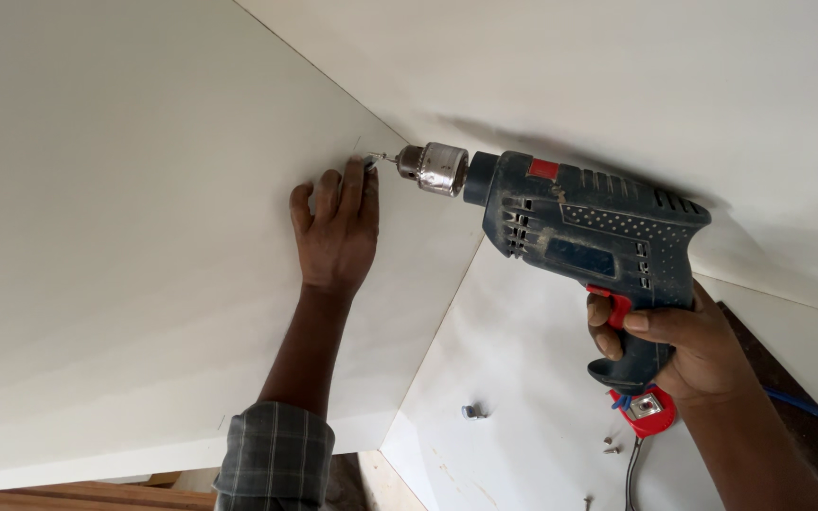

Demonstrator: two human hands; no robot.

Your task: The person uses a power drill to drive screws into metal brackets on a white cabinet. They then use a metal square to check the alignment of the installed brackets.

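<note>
Your left hand (336,227) lies flat against the white panel (125,237), fingers stretched up and together, gripping nothing I can make out, though the fingertips (356,175) seem to steady something tiny right at the bit, too small to tell. Your right hand (688,345) is wrapped tight round the grip of the blue electric drill (579,237), index finger resting on the red trigger (617,305). The silver chuck (435,168) points left, and the thin bit (382,158) meets the panel just beside the seam where it joins the white board (570,66) above. That's the risk: those fingertips are almost touching the bit, so if it skids on the smooth face, it goes straight into them. Tilt the drill and the thin bit could snap or wander off the mark. So close to the edge, I'd judge heavy pressure could chip the laminate. Below, the cable (631,473) hangs from the handle and a blue hose (811,409) runs past your wrist; either could snag and tug your aim. Loose screws (610,443) and a small metal fitting (471,411) lie on the lower white panel (523,378).
</note>
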